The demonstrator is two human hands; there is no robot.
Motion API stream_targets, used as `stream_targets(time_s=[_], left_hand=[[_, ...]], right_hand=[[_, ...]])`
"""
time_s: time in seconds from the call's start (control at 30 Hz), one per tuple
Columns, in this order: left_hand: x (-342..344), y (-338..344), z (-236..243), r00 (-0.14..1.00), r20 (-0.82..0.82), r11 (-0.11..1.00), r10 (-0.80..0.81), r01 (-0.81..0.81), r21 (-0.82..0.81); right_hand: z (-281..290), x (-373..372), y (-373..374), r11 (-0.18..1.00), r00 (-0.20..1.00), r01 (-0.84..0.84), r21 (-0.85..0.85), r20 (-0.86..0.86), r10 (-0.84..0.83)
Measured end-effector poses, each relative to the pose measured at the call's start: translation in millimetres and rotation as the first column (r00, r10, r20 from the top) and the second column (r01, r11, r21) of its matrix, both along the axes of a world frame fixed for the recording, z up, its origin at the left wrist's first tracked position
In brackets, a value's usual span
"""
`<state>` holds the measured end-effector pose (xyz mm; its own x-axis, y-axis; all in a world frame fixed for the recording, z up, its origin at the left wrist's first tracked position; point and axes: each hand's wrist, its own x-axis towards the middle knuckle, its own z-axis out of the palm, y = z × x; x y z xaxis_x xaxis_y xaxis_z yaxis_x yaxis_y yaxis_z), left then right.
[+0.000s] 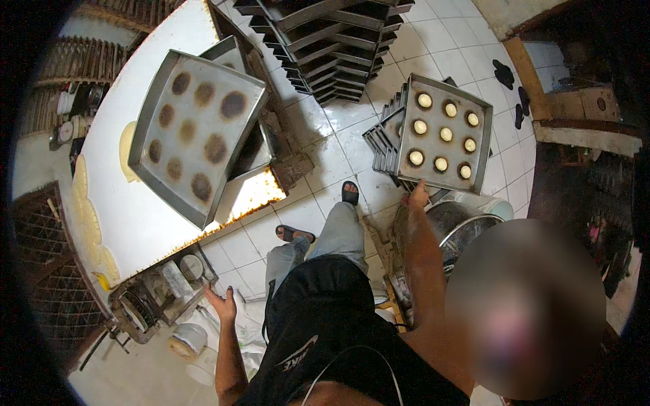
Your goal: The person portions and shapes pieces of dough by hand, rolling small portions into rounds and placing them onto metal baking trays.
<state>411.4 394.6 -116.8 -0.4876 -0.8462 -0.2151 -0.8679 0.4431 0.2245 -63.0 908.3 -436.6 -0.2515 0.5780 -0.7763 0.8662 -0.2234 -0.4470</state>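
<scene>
My right hand (pixel 418 195) is at the near edge of a square baking tray (pixel 433 168), its fingers closed against the rim. Several pale round dough balls (pixel 445 134) sit in rows on this tray, each over a dark round mark. The tray rests on top of a stack of dark trays (pixel 387 141). Held low at my left side, my left hand (pixel 221 304) has its fingers apart and nothing in it. Ahead of it, a baking tray with dark round scorch marks (pixel 189 152) lies tilted over another tray on the white table.
The white table (pixel 233 203) has a rusty edge; flattened dough (pixel 91 216) lies along its left side. A tall stack of dark trays (pixel 332 47) stands ahead on the tiled floor. A large metal bowl (pixel 467 227) is beside my right forearm. A blurred patch hides the lower right.
</scene>
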Motion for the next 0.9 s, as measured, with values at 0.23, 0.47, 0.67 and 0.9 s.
stream_targets(time_s=[0.23,0.47,0.67,0.9], left_hand=[[135,-3,-104,0.928,-0.164,0.905,0.336,-0.269,0.330],[221,-9,-152,0.686,-0.106,0.540,0.720,-0.457,0.707],[266,-100,-181,0.774,-0.048,0.654,0.632,-0.498,0.569],[227,-234,-133,0.733,-0.260,0.663,0.629,-0.332,0.671]], right_hand=[[42,120,-144,0.351,0.308,-0.886,0.302,-0.180,0.934],[213,171,-400,-0.117,-0.401,-0.850,0.514,-0.487,0.776],[233,237,-567,-0.275,-0.727,-0.624,0.731,-0.413,0.549],[204,283,-680,-0.281,-0.828,-0.353,0.892,-0.158,0.538]])
